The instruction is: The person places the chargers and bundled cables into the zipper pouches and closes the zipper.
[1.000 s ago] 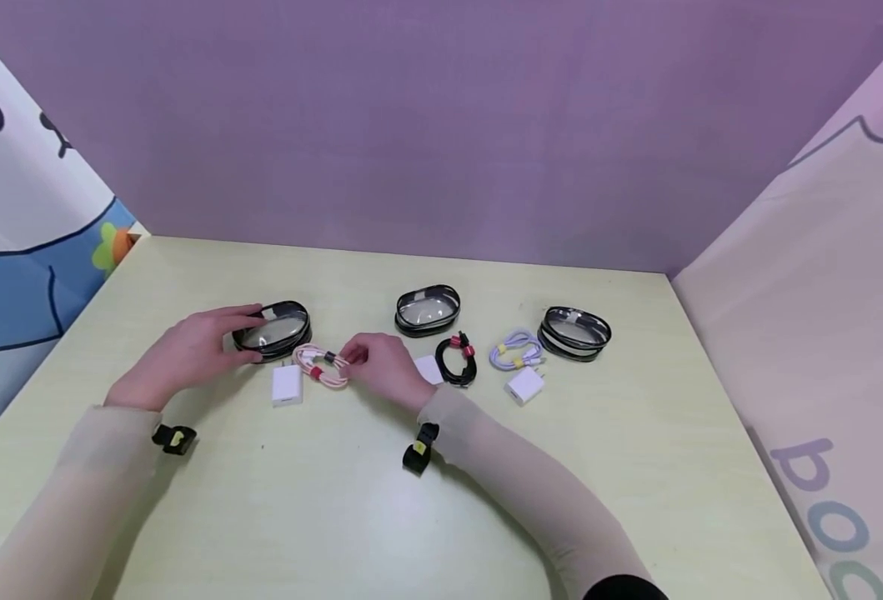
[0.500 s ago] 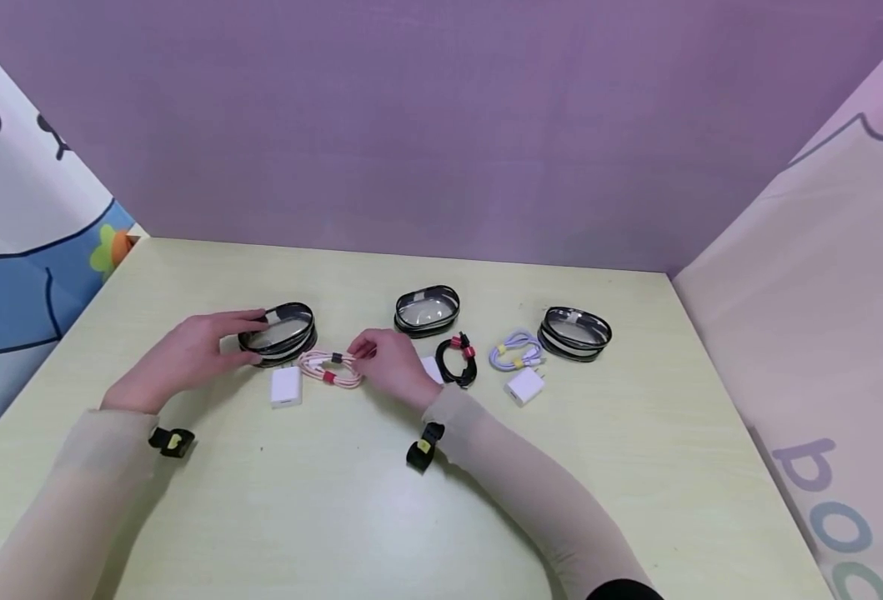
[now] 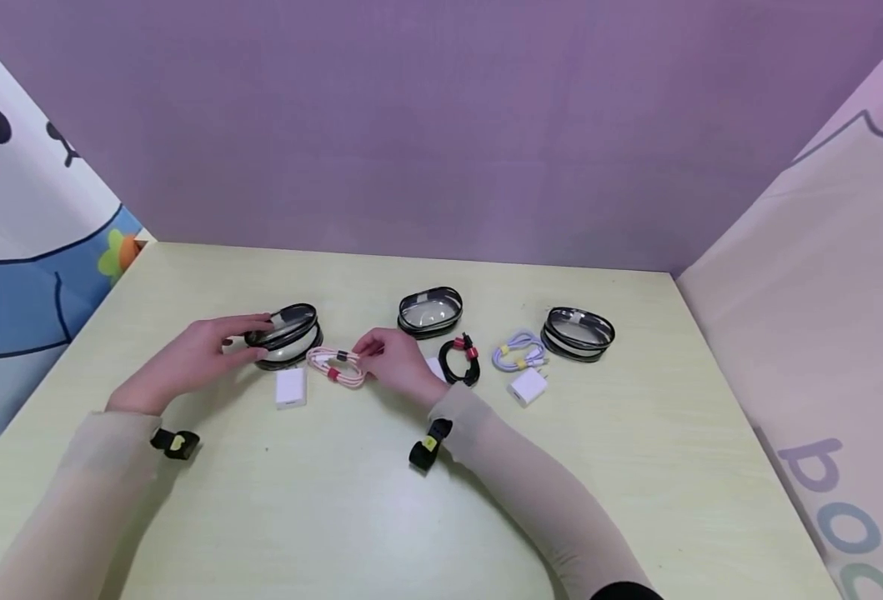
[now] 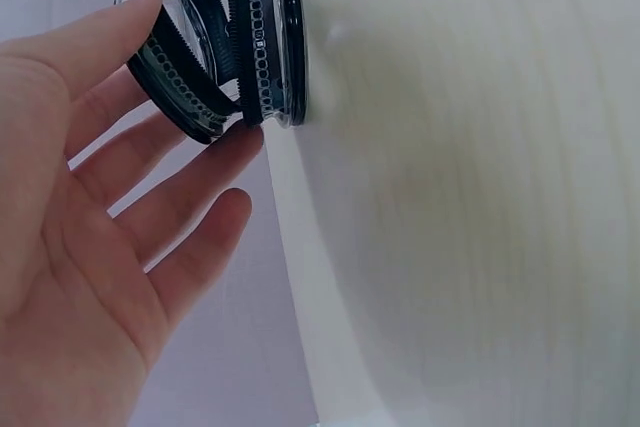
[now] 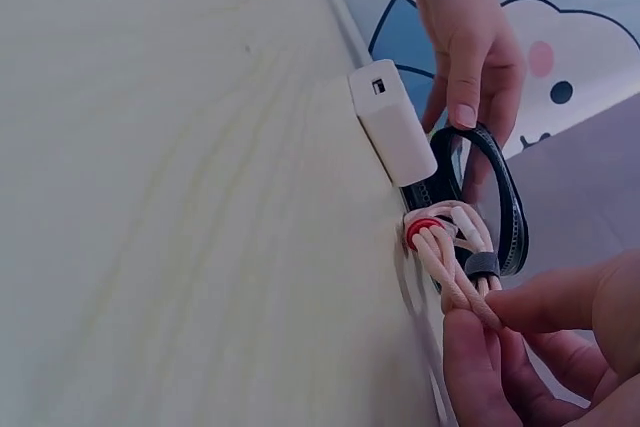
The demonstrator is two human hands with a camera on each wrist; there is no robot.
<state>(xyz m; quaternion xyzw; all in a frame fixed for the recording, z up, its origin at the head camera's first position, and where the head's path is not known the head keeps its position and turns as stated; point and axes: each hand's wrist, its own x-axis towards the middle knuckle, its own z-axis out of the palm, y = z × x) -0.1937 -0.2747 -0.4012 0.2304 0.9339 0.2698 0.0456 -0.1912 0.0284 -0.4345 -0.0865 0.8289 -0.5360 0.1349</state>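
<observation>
On the left of the head view, my left hand (image 3: 186,362) pinches the lid of a clear round zip case (image 4: 265,47) with black zipper trim. The lid (image 4: 180,72) stands tilted up from the base, thumb on one side and fingers on the other. My right hand (image 3: 398,363) pinches the right end of a coiled pink charging cable (image 5: 440,262) between thumb and fingers. A red tie and a dark tie bind that coil, which lies just right of the case. Close in front of the case stands a white charger plug (image 3: 291,388).
Two more clear zip cases, one at the middle (image 3: 429,313) and one at the right (image 3: 578,335), sit farther back. Before them lie a black coiled cable (image 3: 474,373), a lilac coiled cable (image 3: 519,350) and a white charger plug (image 3: 527,387). Another white plug is partly hidden behind my right hand.
My right hand has moved slightly right, drawing the pink cable a little away from the case. The lid in my left hand has lifted, and the case has shifted slightly right.
</observation>
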